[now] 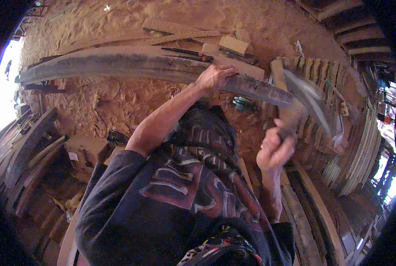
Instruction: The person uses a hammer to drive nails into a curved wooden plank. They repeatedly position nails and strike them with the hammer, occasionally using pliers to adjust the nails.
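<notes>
A long, dark wooden beam (118, 64) runs crosswise in front of me, its near-right end showing a weathered grey side. My left hand (218, 77) lies over the beam, with its fingers bent around the far edge. Off the right end of the beam, my right hand (275, 146) is closed around a wooden-handled tool (295, 111). The tool's long, pale head (311, 95) is smeared by motion, so its exact kind cannot be made out. Just beyond my left hand, a dark tool with orange on its handle (202, 56) lies on the beam.
Offcuts and a pale wood block (233, 44) lie beyond the beam on sawdust-covered ground. A round greenish object (243, 104) sits below the beam. Slatted wood (320, 66) and stacked strips (359, 150) stand at right. Boards (25, 159) and a cardboard box (85, 153) are at left.
</notes>
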Available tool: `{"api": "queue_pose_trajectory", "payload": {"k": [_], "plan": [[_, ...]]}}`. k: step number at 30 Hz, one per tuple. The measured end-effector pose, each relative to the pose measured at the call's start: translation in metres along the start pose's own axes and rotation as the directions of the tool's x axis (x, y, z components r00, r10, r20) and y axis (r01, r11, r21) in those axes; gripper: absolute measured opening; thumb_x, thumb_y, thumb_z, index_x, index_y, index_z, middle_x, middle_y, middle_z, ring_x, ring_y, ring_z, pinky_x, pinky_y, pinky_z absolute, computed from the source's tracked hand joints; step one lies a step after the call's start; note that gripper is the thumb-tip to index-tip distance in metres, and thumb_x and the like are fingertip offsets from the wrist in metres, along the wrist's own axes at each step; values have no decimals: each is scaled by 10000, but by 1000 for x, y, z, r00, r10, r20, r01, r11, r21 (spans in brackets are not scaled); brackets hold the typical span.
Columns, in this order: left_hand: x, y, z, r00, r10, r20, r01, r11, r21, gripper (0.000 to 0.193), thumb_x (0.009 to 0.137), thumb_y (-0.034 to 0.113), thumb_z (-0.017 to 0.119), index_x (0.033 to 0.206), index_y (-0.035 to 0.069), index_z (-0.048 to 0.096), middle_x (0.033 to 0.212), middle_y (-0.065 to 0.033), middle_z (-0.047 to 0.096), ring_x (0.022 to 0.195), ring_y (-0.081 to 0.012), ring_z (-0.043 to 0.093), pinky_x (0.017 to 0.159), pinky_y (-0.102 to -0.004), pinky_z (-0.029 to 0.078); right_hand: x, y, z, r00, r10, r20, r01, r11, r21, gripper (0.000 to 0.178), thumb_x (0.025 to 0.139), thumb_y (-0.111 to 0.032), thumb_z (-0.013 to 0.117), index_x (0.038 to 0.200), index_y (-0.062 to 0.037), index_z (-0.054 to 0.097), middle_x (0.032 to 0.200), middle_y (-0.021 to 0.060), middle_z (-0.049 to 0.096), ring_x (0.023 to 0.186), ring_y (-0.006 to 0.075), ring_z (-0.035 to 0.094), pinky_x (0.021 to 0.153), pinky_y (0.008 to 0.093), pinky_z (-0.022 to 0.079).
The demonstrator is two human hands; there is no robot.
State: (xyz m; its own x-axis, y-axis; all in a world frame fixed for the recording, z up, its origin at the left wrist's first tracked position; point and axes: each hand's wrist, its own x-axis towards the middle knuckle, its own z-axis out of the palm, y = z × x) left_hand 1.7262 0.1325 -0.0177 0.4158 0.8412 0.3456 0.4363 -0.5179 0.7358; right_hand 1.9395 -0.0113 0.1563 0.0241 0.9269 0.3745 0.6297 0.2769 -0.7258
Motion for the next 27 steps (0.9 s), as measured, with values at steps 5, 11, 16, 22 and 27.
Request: {"api": "queue_pose_trajectory", "payload": {"k": [5, 11, 16, 22, 27], "plan": [[4, 1, 2, 1000, -15, 4, 15, 1000, -5, 390, 772, 53, 642, 1162, 59, 649, 1119, -139, 681, 986, -365, 659, 854, -442, 550, -4, 27, 18, 937, 153, 315, -13, 914, -406, 258, 979, -218, 574, 1059, 26, 558, 875, 274, 633, 791, 429, 643, 581, 480, 501], [-2, 0, -11, 999, -33, -1, 33, 999, -6, 391, 768, 45, 641, 1158, 59, 651, 1079, -147, 690, 971, -375, 659, 844, -448, 552, 21, -22, 2, 994, -104, 45, 109, 985, -133, 237, 990, -224, 548, 1065, -2, 582, 906, 183, 677, 797, 375, 682, 681, 435, 525], [1, 7, -3, 1000, -3, -16, 1, 996, -92, 402, 753, 25, 632, 1154, 61, 652, 1075, -166, 687, 965, -382, 658, 848, -449, 550, 9, 25, 14, 942, 193, 276, -33, 869, -494, 280, 987, -241, 522, 1053, 26, 576, 819, 158, 669, 780, 395, 672, 650, 444, 523], [-4, -3, 6, 1000, 4, -26, -6, 998, -59, 396, 764, 24, 612, 1157, 57, 647, 1070, -183, 681, 966, -388, 656, 853, -448, 547, -3, 17, -1, 989, -8, 150, 31, 988, -151, 321, 977, -274, 562, 1030, 43, 567, 782, 257, 653, 770, 453, 661, 631, 514, 506], [2, 4, 4, 1000, -30, -5, 30, 999, -27, 338, 800, 57, 616, 1137, 56, 644, 1061, -179, 680, 951, -387, 657, 830, -454, 546, 14, 24, -1, 857, 397, 328, -202, 845, -496, 300, 982, -298, 565, 1002, 0, 544, 801, 284, 644, 740, 462, 648, 575, 531, 483]]}}
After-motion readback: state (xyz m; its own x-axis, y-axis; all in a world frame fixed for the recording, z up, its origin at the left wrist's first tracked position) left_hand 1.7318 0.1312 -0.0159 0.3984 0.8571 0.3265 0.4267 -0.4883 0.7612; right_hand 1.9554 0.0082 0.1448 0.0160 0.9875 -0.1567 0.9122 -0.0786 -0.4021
